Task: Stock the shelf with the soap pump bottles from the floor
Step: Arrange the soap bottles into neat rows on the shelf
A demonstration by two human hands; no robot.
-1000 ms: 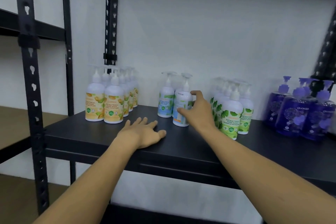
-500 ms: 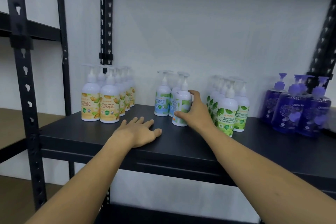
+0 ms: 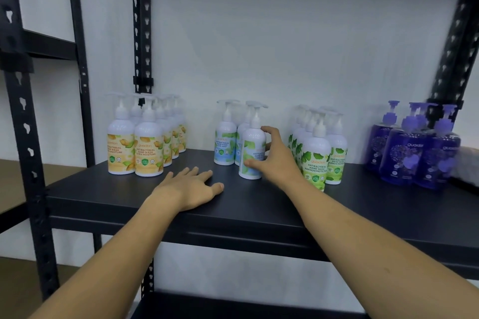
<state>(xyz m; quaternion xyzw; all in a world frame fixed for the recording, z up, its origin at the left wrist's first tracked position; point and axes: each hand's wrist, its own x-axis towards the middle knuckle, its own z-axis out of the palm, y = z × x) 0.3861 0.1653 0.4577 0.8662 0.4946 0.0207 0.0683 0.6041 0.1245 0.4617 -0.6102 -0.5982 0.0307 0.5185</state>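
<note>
Soap bottle (image 3: 252, 153) with a blue and green label stands upright on the black shelf (image 3: 363, 204), a little in front of two other blue-label bottles (image 3: 228, 137) and nearer to the front edge than they are. The right hand (image 3: 274, 156) grips it from its right side — the thumb lies low across the label, the index finger curls over the bottle's shoulder near the pump neck, and the other fingers go behind the bottle, where I cannot see them. Just beside this hand, on its right, stands a group of green-label bottles (image 3: 317, 158). The left hand (image 3: 191, 186) rests flat on the shelf close to the front edge, palm down, fingers straight and slightly spread, holding nothing — it is near the gripped bottle but apart from it. Yellow-label bottles (image 3: 145, 145) stand toward the left edge of the shelf, and purple bottles (image 3: 412, 153) toward the right edge.
</note>
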